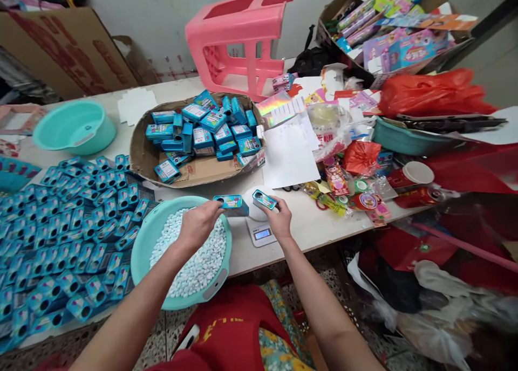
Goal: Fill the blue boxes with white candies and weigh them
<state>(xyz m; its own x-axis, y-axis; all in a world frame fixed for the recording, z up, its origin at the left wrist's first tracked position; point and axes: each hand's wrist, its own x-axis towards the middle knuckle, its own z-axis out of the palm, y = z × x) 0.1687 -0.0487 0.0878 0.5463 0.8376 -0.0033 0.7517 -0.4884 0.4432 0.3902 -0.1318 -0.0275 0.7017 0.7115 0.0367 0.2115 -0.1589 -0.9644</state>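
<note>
- Left hand (199, 224): thumb and fingers closed on the near end of a small blue box (234, 205), held lengthwise between the bowl and the scale.
- Right hand (280, 219): thumb and fingers gripping a second blue box (266, 200), tilted, with a dark round opening at its upper end.
- Below the right hand's box, a small white digital scale (259, 240) with a round plate and a lit display; whether the box touches the plate cannot be told.
- Under the left forearm, a turquoise bowl (138, 259) holding many small, pale blue and white pieces (202, 263).
- Left of the bowl, crowded rows of blue boxes (76, 220), many showing round dark openings.
- Beyond the bowl, a shallow cardboard tray (138, 155) with more blue boxes piled loosely in it.
- Right of the tray, white paper (292, 158) and a clutter of colourful packets (336, 178).
- Farther out on the white table (243, 259), a turquoise basin (76, 131) at far left, a pink plastic stool (246, 34) tipped over at the back, and a red plastic bag (435, 93) at right.
</note>
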